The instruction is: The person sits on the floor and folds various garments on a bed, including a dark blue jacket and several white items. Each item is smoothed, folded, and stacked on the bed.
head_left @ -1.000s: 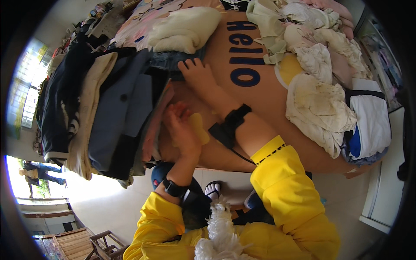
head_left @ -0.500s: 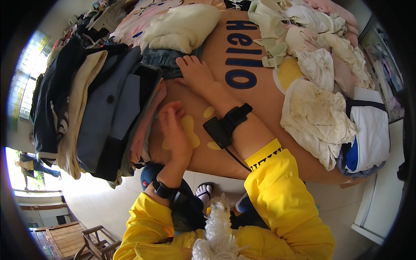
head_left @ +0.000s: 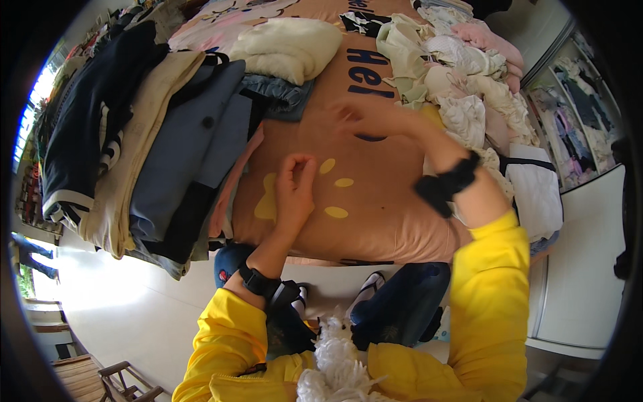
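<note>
My left hand (head_left: 297, 189) hovers over the brown bed cover (head_left: 402, 231), near the yellow print. Its fingers are curled in with nothing seen in them. To its right and farther off, my right hand (head_left: 365, 120) is above the dark lettering, its fingers smeared by motion. Nothing shows in it. A folded blue denim garment (head_left: 284, 99) lies just beyond my hands, with a folded cream fleece garment (head_left: 291, 50) behind and partly on it. On the left rises a stack of folded dark, beige and grey-blue clothes (head_left: 184, 154), a pink edge beneath it.
Along the bed's right side lies a loose heap of white, cream and pale green clothes (head_left: 462, 87), with a folded white garment (head_left: 532, 194) nearest me. Beyond it stands an open wardrobe (head_left: 576, 127) holding clothes. A wooden chair (head_left: 127, 385) is at lower left.
My right hand has left the denim garment and moved right, over the bed cover. My left hand has shifted right and its fingers have curled. The view has turned slightly.
</note>
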Action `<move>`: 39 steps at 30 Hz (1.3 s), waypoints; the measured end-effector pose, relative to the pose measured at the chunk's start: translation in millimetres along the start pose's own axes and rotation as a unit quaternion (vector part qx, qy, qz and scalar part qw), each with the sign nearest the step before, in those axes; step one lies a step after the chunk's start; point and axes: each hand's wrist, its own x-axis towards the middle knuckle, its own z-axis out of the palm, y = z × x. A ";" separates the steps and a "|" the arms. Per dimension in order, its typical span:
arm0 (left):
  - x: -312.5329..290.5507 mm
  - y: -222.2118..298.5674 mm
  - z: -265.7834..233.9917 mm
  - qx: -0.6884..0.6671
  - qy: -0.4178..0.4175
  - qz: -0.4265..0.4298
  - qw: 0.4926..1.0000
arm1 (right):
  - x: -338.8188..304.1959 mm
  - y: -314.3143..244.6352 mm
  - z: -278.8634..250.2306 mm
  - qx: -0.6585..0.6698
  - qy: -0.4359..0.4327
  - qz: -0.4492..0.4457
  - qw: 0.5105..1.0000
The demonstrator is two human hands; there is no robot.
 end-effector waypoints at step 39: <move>-3.0 13.9 -4.7 0.088 -0.099 0.067 0.989 | -142.9 122.4 -150.0 -0.195 0.379 0.308 0.850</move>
